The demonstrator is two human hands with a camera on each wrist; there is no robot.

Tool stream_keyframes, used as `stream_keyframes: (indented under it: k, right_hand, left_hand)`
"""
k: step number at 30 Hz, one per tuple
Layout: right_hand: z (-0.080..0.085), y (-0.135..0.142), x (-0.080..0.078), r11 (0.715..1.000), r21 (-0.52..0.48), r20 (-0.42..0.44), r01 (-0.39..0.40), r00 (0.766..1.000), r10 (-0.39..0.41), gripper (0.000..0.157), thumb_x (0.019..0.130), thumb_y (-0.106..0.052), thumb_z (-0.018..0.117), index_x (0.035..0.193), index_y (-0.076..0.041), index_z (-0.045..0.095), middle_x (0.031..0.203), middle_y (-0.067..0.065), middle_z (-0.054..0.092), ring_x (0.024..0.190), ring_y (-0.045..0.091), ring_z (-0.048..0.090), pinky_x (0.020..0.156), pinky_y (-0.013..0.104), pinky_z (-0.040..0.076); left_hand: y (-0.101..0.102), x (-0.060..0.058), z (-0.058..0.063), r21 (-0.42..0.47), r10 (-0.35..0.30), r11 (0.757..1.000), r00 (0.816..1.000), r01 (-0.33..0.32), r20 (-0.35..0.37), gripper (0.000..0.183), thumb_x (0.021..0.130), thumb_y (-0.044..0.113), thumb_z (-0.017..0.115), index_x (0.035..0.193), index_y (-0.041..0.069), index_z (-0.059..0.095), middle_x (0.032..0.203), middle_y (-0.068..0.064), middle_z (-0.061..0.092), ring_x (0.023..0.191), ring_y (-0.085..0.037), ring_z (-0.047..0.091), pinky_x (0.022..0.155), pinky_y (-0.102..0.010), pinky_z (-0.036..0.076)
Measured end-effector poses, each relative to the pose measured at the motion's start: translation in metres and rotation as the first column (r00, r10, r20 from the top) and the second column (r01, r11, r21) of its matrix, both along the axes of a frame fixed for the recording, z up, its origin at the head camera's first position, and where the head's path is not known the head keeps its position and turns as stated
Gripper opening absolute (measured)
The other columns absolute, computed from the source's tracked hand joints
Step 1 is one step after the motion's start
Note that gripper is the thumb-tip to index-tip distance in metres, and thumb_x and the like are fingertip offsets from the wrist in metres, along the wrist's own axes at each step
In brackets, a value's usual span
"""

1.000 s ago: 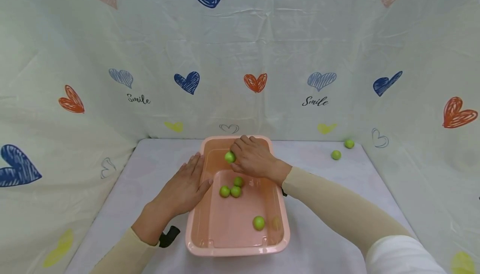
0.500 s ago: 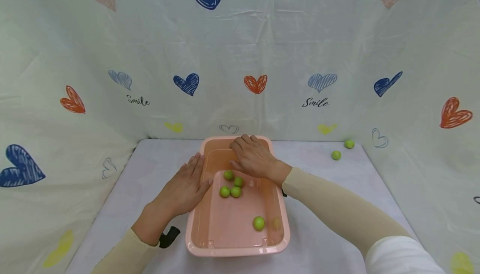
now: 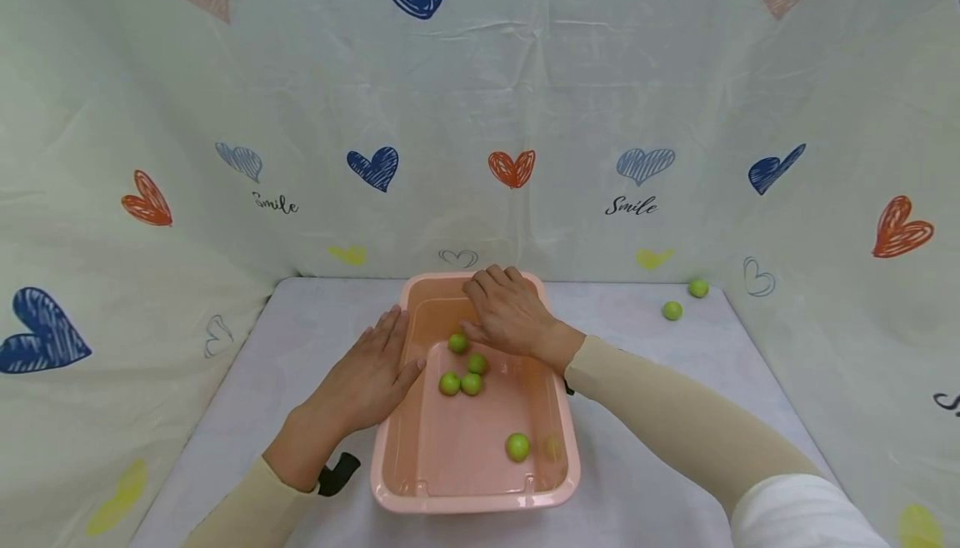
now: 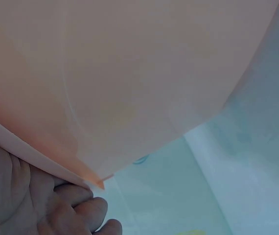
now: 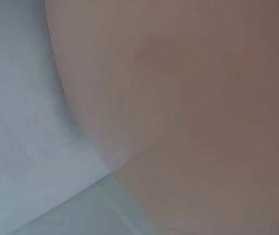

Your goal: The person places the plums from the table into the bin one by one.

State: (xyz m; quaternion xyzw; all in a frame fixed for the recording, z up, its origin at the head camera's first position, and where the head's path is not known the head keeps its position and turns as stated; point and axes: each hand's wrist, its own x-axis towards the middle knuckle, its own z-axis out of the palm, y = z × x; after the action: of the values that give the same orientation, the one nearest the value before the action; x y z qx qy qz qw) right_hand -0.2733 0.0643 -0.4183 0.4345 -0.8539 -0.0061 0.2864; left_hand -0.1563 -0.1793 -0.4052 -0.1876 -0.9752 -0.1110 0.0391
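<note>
A pink plastic basin stands on the table, with several small, round, lime-like green fruits inside. Three of them, one being this green fruit, sit close together, and another green fruit lies just beyond them. A lone green fruit is near the front right corner of the basin floor. My left hand rests along the left rim with fingers straight; its palm shows beneath the rim in the left wrist view. My right hand hovers over the basin's far right part, fingers loosely bent, nothing visible in it.
Two more green fruits, a nearer one and a farther one, lie at the table's back right corner. A pale cloth printed with hearts hangs behind and on both sides.
A green fruit at my right fingers has dropped into the basin and settled near the cluster. My right hand has shifted slightly up and right. My left hand stays on the rim.
</note>
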Motion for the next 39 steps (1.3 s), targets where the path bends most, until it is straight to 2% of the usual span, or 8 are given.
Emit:
stream_keyframes:
  k: [8, 14, 20, 26, 32, 39]
  right_hand:
    - [0.003, 0.007, 0.003, 0.999, -0.002, 0.024, 0.051, 0.998, -0.051, 0.049, 0.094, -0.05, 0.057, 0.113, -0.005, 0.059, 0.104, 0.008, 0.057, 0.094, 0.027, 0.049, 0.075, 0.038, 0.039]
    - [0.007, 0.02, 0.003, 0.994, -0.032, 0.033, 0.107, 0.994, -0.106, 0.046, 0.094, -0.047, 0.058, 0.113, -0.005, 0.058, 0.105, 0.009, 0.056, 0.096, 0.028, 0.049, 0.078, 0.04, 0.039]
    - [0.011, 0.039, 0.002, 0.981, -0.144, -0.011, 0.131, 0.991, -0.134, 0.035, 0.093, -0.035, 0.06, 0.108, -0.003, 0.059, 0.101, 0.01, 0.058, 0.094, 0.031, 0.051, 0.075, 0.042, 0.04]
    - [0.013, 0.065, -0.001, 0.962, -0.228, -0.029, 0.149, 0.987, -0.16, 0.036, 0.094, -0.033, 0.06, 0.109, 0.0, 0.06, 0.103, 0.013, 0.059, 0.096, 0.034, 0.051, 0.076, 0.047, 0.041]
    - [0.005, 0.096, -0.002, 0.951, -0.247, -0.017, 0.184, 0.981, -0.194, 0.037, 0.095, -0.034, 0.062, 0.11, 0.0, 0.061, 0.103, 0.015, 0.059, 0.096, 0.035, 0.051, 0.076, 0.049, 0.041]
    - [-0.016, 0.136, -0.003, 0.963, -0.157, -0.014, 0.221, 0.974, -0.226, 0.037, 0.093, -0.032, 0.061, 0.11, 0.0, 0.059, 0.104, 0.016, 0.058, 0.097, 0.037, 0.051, 0.079, 0.05, 0.041]
  left_hand:
    - [0.0, 0.002, 0.0, 0.001, 0.008, 1.0, 1.0, -0.008, 0.012, 0.075, 0.105, 0.041, 0.045, 0.153, -0.011, 0.022, 0.159, -0.027, 0.021, 0.147, -0.04, 0.022, 0.116, -0.055, 0.024]
    - [0.0, 0.004, 0.0, 0.0, 0.009, 1.0, 1.0, -0.009, 0.011, 0.075, 0.105, 0.041, 0.045, 0.153, -0.012, 0.022, 0.159, -0.028, 0.021, 0.147, -0.041, 0.021, 0.116, -0.056, 0.023]
    - [0.001, 0.006, 0.0, -0.001, 0.015, 1.0, 1.0, -0.015, 0.012, 0.075, 0.105, 0.041, 0.046, 0.153, -0.012, 0.021, 0.159, -0.028, 0.021, 0.147, -0.041, 0.021, 0.116, -0.055, 0.023]
    - [0.001, 0.007, 0.0, -0.005, 0.02, 1.0, 1.0, -0.019, 0.016, 0.076, 0.105, 0.042, 0.045, 0.153, -0.011, 0.021, 0.16, -0.028, 0.02, 0.147, -0.04, 0.021, 0.117, -0.055, 0.023]
    - [0.002, 0.008, 0.0, -0.008, 0.026, 1.0, 1.0, -0.026, 0.017, 0.076, 0.105, 0.042, 0.044, 0.153, -0.011, 0.021, 0.16, -0.028, 0.02, 0.147, -0.04, 0.021, 0.117, -0.055, 0.023]
    - [0.003, 0.01, 0.0, -0.016, 0.033, 0.999, 0.999, -0.033, 0.022, 0.076, 0.105, 0.043, 0.044, 0.154, -0.01, 0.021, 0.16, -0.027, 0.019, 0.148, -0.039, 0.02, 0.117, -0.055, 0.023]
